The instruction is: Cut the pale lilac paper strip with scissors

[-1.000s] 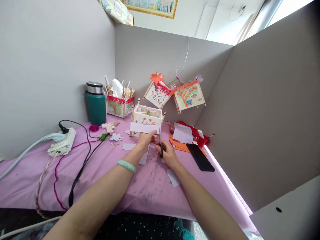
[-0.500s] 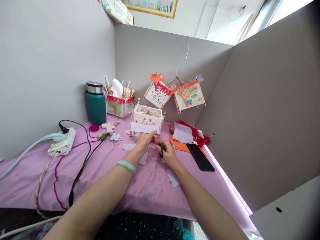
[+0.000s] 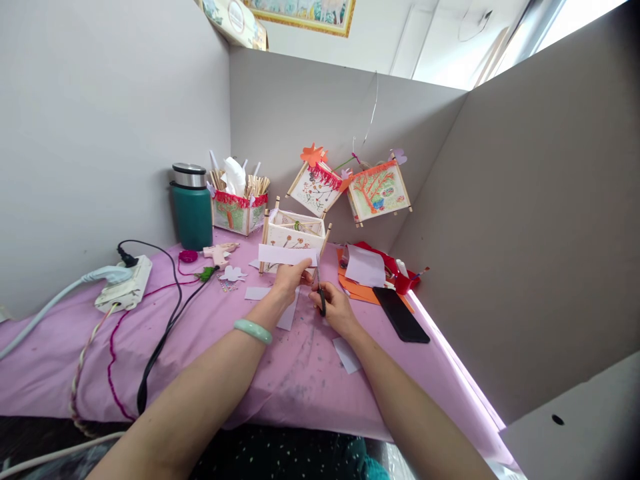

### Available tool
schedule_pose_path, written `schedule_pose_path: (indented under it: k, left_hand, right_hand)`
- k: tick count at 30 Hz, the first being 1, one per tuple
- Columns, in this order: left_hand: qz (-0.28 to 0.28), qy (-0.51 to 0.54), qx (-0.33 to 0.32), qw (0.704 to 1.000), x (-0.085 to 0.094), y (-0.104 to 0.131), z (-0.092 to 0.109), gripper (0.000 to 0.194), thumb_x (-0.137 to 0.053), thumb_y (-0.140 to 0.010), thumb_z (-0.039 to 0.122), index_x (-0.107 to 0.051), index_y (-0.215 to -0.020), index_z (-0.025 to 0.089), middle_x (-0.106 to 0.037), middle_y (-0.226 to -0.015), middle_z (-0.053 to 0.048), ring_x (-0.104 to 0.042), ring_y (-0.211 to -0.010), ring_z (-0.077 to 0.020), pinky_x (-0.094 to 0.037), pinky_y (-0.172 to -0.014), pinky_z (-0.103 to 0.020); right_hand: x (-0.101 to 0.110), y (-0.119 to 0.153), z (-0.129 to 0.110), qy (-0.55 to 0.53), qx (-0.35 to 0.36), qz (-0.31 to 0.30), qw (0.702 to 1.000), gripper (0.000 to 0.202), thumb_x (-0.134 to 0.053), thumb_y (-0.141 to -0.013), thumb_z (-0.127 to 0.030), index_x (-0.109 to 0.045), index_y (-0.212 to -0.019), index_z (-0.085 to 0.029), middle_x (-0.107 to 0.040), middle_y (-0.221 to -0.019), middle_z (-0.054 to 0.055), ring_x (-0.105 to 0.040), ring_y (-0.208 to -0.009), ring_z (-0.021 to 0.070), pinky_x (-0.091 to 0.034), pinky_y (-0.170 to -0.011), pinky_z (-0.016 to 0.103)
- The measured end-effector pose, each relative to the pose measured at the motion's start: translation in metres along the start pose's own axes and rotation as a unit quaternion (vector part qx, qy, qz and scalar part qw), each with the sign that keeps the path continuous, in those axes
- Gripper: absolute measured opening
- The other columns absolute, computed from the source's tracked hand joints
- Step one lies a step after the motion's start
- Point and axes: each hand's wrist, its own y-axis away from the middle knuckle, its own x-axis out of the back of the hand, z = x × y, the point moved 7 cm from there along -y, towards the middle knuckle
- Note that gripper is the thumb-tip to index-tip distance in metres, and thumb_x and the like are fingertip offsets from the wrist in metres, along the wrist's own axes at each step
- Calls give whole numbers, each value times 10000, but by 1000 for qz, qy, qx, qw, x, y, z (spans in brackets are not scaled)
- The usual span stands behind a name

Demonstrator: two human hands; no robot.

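My left hand pinches a strip of pale lilac paper near its right end, holding it level above the table. Black-handled scissors are gripped in my right hand, their blades pointing up at the strip's right end. Just behind the strip stands a small open box of drawn-on white panels and wooden sticks. Pale paper pieces lie on the cloth under my left wrist, and another paper scrap is beside my right forearm.
A green bottle and a stick-filled decorated box stand back left. Two decorated panels, one a tree drawing, hang behind. A glue gun, power strip and cords are left; a black phone and orange paper are right.
The paper strip and my left hand have shifted slightly left and up. My right hand with the scissors has moved a little left too.
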Motion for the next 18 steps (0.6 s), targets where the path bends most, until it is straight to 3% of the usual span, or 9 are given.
schedule_pose_path:
  k: [18]
  left_hand:
    - [16, 18, -6, 1000, 8, -9, -3, 131, -682, -662, 210, -611, -632, 103, -546, -462, -10, -481, -390, -98, -402, -445, -232]
  right_hand:
    - [-9, 4, 0, -50, -28, -46, 997, 299, -625, -788, -443, -560, -956, -204, -556, -668, -29, -533, -538, 119, -439, -527, 249]
